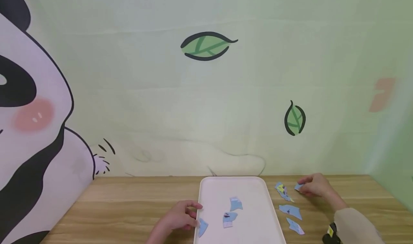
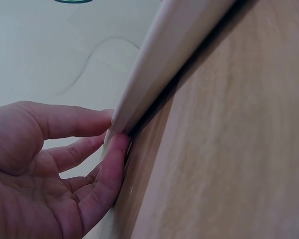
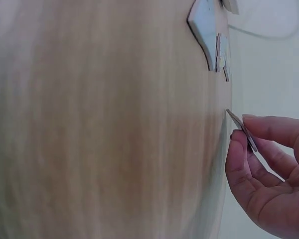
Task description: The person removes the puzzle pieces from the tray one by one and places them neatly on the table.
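Observation:
A white tray (image 1: 235, 186) lies on the wooden table (image 1: 135, 204) with three blue puzzle pieces on it, one of them (image 1: 236, 203) near the middle. My left hand (image 1: 195, 213) grips the tray's left rim (image 2: 159, 64), and its fingertips (image 2: 117, 144) curl against the edge. My right hand (image 1: 303, 186) is to the right of the tray and pinches a small blue piece (image 1: 298, 187) between thumb and fingers, just above the table. The right wrist view shows this piece (image 3: 241, 130) edge-on in the pinch. Three more blue pieces lie on the table beside the tray, the nearest (image 1: 283, 191) just left of my right hand.
A wall painted with a panda (image 1: 29, 122) and leaves rises right behind the table's back edge. Bare wood extends left of the tray and right of the loose pieces. A beige sleeve (image 1: 355, 226) covers my right forearm.

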{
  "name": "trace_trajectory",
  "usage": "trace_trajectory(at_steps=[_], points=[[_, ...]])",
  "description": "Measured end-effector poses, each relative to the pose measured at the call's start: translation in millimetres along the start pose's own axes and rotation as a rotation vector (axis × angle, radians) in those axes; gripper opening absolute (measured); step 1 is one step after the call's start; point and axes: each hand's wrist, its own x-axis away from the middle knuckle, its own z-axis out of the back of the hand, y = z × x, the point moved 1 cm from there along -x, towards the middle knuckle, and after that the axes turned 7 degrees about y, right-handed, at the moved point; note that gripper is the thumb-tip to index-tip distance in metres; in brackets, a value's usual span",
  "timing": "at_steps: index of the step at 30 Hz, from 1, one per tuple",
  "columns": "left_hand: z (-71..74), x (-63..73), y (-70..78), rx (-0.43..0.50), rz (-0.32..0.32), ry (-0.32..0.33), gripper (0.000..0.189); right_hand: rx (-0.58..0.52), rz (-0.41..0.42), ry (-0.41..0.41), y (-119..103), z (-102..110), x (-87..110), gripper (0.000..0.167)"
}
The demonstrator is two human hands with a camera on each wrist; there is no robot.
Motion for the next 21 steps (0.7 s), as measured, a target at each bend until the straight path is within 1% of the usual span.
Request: trace_trajectory(at_steps=[9,16,21], points=[[0.8,1.3,-2.3,0.011,0.001,-0.001,0.041,0.117,0.032,0.016,-0.4,-3.3,1.2,0.029],[0.7,1.5,0.4,0.011,0.004,-0.007,0.041,0.186,0.113,0.029,-0.9,-3.4,2.3,0.024],[1.1,0.7,1.1,0.001,0.007,-0.006,0.041,0.242,0.139,0.021,-2.6,-2.9,2.1,0.023]])
